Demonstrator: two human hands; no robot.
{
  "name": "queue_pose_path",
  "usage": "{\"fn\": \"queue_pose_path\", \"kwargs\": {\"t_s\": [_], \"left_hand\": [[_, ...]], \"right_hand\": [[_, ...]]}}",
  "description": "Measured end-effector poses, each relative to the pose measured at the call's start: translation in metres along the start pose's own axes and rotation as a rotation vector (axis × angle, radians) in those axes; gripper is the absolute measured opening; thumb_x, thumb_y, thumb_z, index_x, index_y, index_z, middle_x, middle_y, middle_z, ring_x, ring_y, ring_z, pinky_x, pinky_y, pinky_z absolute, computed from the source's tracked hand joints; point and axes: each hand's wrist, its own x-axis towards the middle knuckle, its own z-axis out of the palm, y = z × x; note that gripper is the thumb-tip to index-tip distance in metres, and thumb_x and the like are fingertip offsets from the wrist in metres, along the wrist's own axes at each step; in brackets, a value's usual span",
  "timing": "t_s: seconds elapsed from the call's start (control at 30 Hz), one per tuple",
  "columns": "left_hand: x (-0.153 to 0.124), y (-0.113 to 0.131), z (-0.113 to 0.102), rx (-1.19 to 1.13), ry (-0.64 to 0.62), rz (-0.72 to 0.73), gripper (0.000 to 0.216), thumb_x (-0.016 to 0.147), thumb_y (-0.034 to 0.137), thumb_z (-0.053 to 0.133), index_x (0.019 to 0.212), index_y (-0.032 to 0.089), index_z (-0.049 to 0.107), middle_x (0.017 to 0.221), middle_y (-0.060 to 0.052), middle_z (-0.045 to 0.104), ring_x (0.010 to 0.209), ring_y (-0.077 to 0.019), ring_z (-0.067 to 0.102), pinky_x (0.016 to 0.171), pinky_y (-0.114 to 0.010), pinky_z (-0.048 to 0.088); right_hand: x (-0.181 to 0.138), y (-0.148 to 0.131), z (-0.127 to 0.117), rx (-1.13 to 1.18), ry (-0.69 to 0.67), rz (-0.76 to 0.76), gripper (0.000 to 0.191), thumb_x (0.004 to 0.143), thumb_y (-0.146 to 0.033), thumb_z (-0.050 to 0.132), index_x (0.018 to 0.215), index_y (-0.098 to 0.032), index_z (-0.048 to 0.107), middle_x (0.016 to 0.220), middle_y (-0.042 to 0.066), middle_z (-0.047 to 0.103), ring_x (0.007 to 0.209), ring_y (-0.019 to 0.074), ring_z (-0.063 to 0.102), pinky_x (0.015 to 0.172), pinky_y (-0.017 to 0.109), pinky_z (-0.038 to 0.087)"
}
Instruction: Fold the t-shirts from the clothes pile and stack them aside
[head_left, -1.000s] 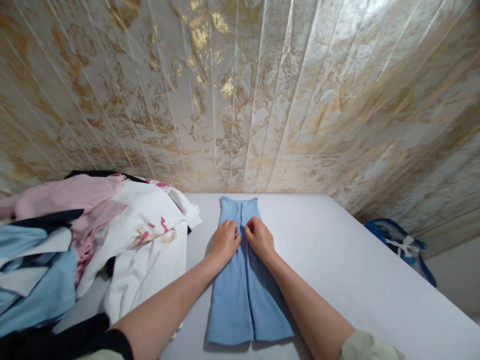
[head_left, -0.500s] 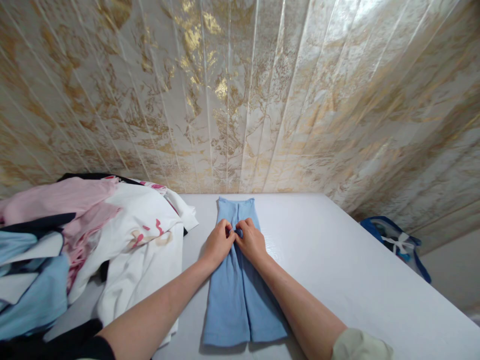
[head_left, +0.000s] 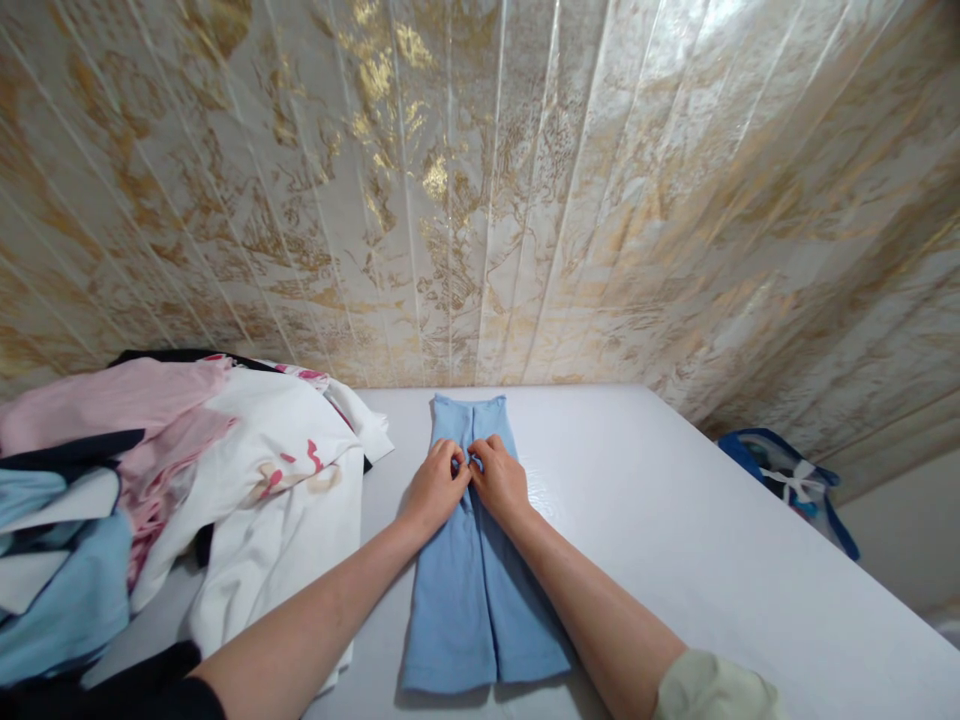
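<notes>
A light blue garment [head_left: 450,610] lies lengthwise on the white table. Its two long halves meet along a seam or fold line down the middle, and a hem runs across the near end. My left hand [head_left: 436,485] is closed over the upper middle, thumb and finger pinching cloth at the centre line. Right beside it, my right hand [head_left: 500,480] is also closed, pinching the fabric from the other side. The fingertips of both hands nearly touch. Exactly what they grip is partly hidden by the fingers.
On the left is a heap of clothes: a white garment [head_left: 292,500] with red marks, a pink one [head_left: 142,400] and light blue pieces [head_left: 82,600]. A blue-edged bag [head_left: 787,490] sits beyond the right edge of the white table [head_left: 675,520]. Gold-patterned curtain [head_left: 450,250] hangs behind.
Both hands stay at the same place on the blue garment. The dark fold of cloth between my fingertips shows less now. The whole view has shifted slightly.
</notes>
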Motion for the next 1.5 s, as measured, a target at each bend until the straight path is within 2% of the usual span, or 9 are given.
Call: {"fn": "queue_pose_path", "kwargs": {"t_s": [0.27, 0.4, 0.63, 0.83, 0.97, 1.27, 1.4, 1.5], "left_hand": [[0.002, -0.005, 0.001, 0.039, 0.008, -0.029, 0.014, 0.089, 0.018, 0.041, 0.077, 0.022, 0.047, 0.083, -0.001, 0.055, 0.082, -0.0170, 0.057, 0.079, -0.030, 0.045], [0.003, -0.008, -0.001, 0.000, -0.012, -0.018, 0.016, 0.086, 0.012, 0.039, 0.082, 0.022, 0.051, 0.088, -0.003, 0.060, 0.087, -0.0175, 0.059, 0.081, -0.029, 0.045], [0.003, -0.006, -0.003, -0.026, -0.040, -0.033, 0.019, 0.083, 0.008, 0.041, 0.083, 0.022, 0.053, 0.085, -0.002, 0.063, 0.082, -0.0169, 0.061, 0.079, -0.028, 0.046], [0.009, -0.014, -0.011, 0.217, 0.061, -0.073, 0.012, 0.087, 0.014, 0.048, 0.095, 0.019, 0.056, 0.101, -0.006, 0.059, 0.094, -0.0186, 0.060, 0.084, -0.030, 0.046], [0.015, -0.023, -0.016, 0.364, 0.044, -0.166, 0.009, 0.088, 0.023, 0.054, 0.096, 0.019, 0.055, 0.100, -0.006, 0.059, 0.093, -0.0192, 0.059, 0.084, -0.030, 0.045], [0.021, -0.029, -0.015, 0.409, -0.009, -0.238, 0.007, 0.087, 0.015, 0.050, 0.085, 0.020, 0.054, 0.091, -0.003, 0.062, 0.084, -0.0158, 0.059, 0.073, -0.026, 0.041], [0.022, -0.026, -0.019, 0.427, 0.019, -0.300, 0.008, 0.089, 0.016, 0.046, 0.088, 0.020, 0.052, 0.094, -0.004, 0.061, 0.083, -0.0158, 0.059, 0.071, -0.026, 0.041], [0.021, -0.023, -0.021, 0.478, 0.009, -0.293, 0.008, 0.089, 0.016, 0.046, 0.090, 0.020, 0.053, 0.095, -0.005, 0.060, 0.086, -0.0174, 0.059, 0.074, -0.028, 0.042]], "right_hand": [[-0.001, -0.002, -0.005, 0.009, -0.020, 0.011, 0.016, 0.093, -0.027, 0.046, 0.094, -0.025, 0.061, 0.100, 0.001, 0.056, 0.078, 0.0121, 0.055, 0.063, 0.022, 0.034], [-0.001, -0.001, -0.003, 0.004, -0.005, 0.002, 0.015, 0.092, -0.025, 0.046, 0.099, -0.025, 0.059, 0.103, 0.001, 0.056, 0.076, 0.0120, 0.055, 0.063, 0.023, 0.033], [0.000, 0.001, 0.000, 0.001, -0.003, 0.001, 0.014, 0.090, -0.022, 0.047, 0.100, -0.025, 0.057, 0.103, 0.001, 0.056, 0.075, 0.0127, 0.055, 0.061, 0.024, 0.032], [-0.001, 0.001, 0.000, 0.032, 0.027, -0.004, 0.013, 0.087, -0.020, 0.049, 0.096, -0.024, 0.056, 0.101, 0.001, 0.056, 0.074, 0.0131, 0.054, 0.061, 0.024, 0.031], [-0.001, 0.000, -0.001, 0.026, 0.018, 0.004, 0.012, 0.086, -0.021, 0.050, 0.096, -0.024, 0.056, 0.100, 0.002, 0.055, 0.072, 0.0134, 0.053, 0.060, 0.024, 0.030], [-0.001, 0.001, 0.001, 0.014, 0.031, -0.007, 0.013, 0.083, -0.014, 0.049, 0.091, -0.023, 0.055, 0.099, 0.002, 0.054, 0.071, 0.0127, 0.052, 0.059, 0.024, 0.030], [-0.001, 0.001, 0.000, 0.023, 0.042, -0.005, 0.013, 0.082, -0.013, 0.048, 0.089, -0.022, 0.053, 0.098, 0.002, 0.053, 0.070, 0.0123, 0.052, 0.059, 0.024, 0.031], [-0.001, 0.001, 0.000, 0.020, 0.036, -0.005, 0.014, 0.082, -0.012, 0.047, 0.089, -0.022, 0.054, 0.098, 0.002, 0.053, 0.070, 0.0124, 0.051, 0.060, 0.024, 0.031]]}}
